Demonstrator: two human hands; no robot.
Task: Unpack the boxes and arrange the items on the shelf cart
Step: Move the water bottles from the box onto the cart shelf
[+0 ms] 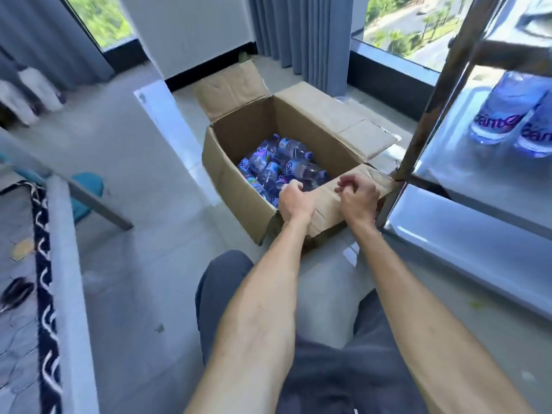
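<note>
Left hand (294, 198) curled over the near rim of the cardboard box (239, 186), fingers hooked down inside among the bottles; whether it grips a bottle or only the rim, cannot tell. Right hand (360, 194) loosely fisted, resting on the near flap (331, 204), fingers curled in on themselves and holding nothing visible.

Box stands on the floor (149, 234), just beside the shelf cart (478, 222), all four flaps folded outward. Cardboard is plain brown, creased and dented, near flap wrinkled. Inside: a jumbled layer of small water bottles (286, 162), clear plastic, lying on their sides, with blue-and-purple labels and white lettering.

Shelf cart: metal frame, upright post (430, 94) touching the box's right flap, flat glossy shelves. Two bottles (513, 115) of the same kind on the upper visible shelf, side by side and touching.

Floor is pale, smooth tile with glare. Grey curtains (301, 34) hang behind the box, windows either side. Patterned dark-and-white rug (44, 294) at far left. Person's knees in grey trousers (221, 282) at lower centre.
</note>
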